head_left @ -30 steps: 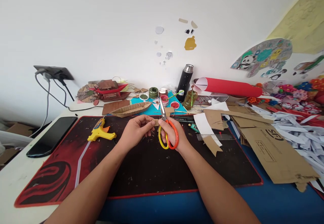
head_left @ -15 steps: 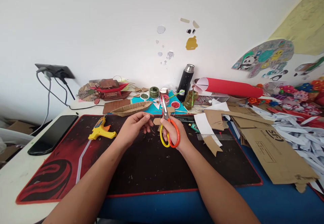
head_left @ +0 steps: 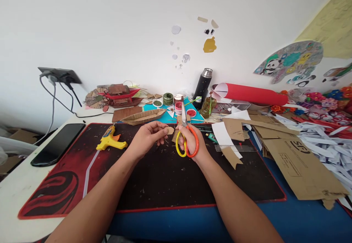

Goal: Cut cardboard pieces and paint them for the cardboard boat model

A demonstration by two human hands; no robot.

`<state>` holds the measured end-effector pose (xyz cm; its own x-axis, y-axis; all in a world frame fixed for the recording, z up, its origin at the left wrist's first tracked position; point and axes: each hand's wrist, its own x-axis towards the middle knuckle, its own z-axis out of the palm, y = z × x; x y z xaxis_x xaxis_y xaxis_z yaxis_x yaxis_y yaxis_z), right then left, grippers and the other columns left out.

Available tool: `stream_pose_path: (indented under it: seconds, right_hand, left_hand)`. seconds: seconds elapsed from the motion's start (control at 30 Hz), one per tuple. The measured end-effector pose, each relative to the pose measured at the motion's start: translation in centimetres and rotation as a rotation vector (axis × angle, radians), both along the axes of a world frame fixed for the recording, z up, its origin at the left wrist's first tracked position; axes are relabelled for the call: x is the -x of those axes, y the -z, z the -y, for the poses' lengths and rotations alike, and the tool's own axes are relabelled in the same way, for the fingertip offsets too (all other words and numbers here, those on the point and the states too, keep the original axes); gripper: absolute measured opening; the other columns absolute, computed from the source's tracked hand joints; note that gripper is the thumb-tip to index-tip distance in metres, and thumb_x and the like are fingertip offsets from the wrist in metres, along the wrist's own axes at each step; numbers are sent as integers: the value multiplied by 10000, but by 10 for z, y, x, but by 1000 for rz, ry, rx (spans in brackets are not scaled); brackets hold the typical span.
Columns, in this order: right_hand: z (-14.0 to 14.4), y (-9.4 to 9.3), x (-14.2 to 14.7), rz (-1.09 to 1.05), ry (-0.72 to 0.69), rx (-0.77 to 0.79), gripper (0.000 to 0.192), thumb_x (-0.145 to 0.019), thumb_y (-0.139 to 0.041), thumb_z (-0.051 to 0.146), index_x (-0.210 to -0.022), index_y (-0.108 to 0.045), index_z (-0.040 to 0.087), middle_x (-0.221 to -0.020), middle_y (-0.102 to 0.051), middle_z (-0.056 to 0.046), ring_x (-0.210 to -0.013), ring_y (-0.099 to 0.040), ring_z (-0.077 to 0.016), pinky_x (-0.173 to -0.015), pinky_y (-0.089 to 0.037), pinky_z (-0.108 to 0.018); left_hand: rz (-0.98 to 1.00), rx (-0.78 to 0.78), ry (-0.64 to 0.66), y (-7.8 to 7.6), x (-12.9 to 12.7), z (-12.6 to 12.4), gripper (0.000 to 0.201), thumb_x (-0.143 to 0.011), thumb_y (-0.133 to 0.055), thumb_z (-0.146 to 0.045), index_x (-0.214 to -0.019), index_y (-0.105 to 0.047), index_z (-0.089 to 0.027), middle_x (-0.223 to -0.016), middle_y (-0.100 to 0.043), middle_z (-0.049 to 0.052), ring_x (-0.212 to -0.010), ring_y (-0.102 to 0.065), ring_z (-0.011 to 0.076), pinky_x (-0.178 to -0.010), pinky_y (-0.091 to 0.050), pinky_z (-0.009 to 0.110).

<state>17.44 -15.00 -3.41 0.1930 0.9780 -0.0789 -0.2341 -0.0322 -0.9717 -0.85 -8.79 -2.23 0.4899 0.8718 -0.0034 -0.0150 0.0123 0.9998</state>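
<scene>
My right hand [head_left: 192,144] grips orange-and-yellow scissors [head_left: 186,140], blades pointing up and away over the black-and-red desk mat [head_left: 154,177]. My left hand [head_left: 147,138] pinches a small rounded piece of brown cardboard [head_left: 170,130] just left of the blades. Both hands hover close together above the far middle of the mat. A thin cardboard strip hangs beside the scissors under my right fingers.
A yellow glue gun [head_left: 110,142] lies left on the mat, a black phone [head_left: 57,144] further left. A cardboard boat [head_left: 144,116], paint pots [head_left: 178,105], a black flask [head_left: 202,87] and a red paper roll [head_left: 253,94] line the back. Cardboard sheets [head_left: 297,158] and white paper strips pile at right.
The scissors have turned more upright and shifted slightly right. My left hand has brought the small cardboard piece up to the blades. The view drifted a little.
</scene>
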Motion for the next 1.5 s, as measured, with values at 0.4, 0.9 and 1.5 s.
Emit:
stream_pose_path:
  seconds: [0.4, 0.9, 1.5]
  right_hand:
    - [3, 1, 3, 55, -96, 6, 404, -870, -775, 601, -855, -609, 233, -497, -550, 87, -341, -470, -110, -370, -368, -219]
    - [3, -2, 4, 72, -103, 17, 360, -861, -769, 557, -914, -664, 217, -462, -542, 92, -335, -469, -114, -370, -379, -212]
    - [7, 5, 8, 34, -452, -77, 842, -784, -710, 971, -1109, -688, 195, -726, -782, -55, -708, -829, -262, -640, -613, -304]
  left_hand:
    - [-26, -20, 19, -4, -2, 3, 563, -756, -917, -679, -981, -755, -189, -731, -720, 10, -564, -615, 138, -545, -502, 280]
    - [110, 136, -43, -1, 0, -1, 455, -726, -959, -569, -835, -740, -186, -687, -677, 7, -560, -547, 110, -525, -385, 246]
    - [264, -28, -359, -1, 3, -8, 461, -746, -931, -542, -750, -602, -219, -627, -656, -25, -569, -550, 119, -570, -408, 253]
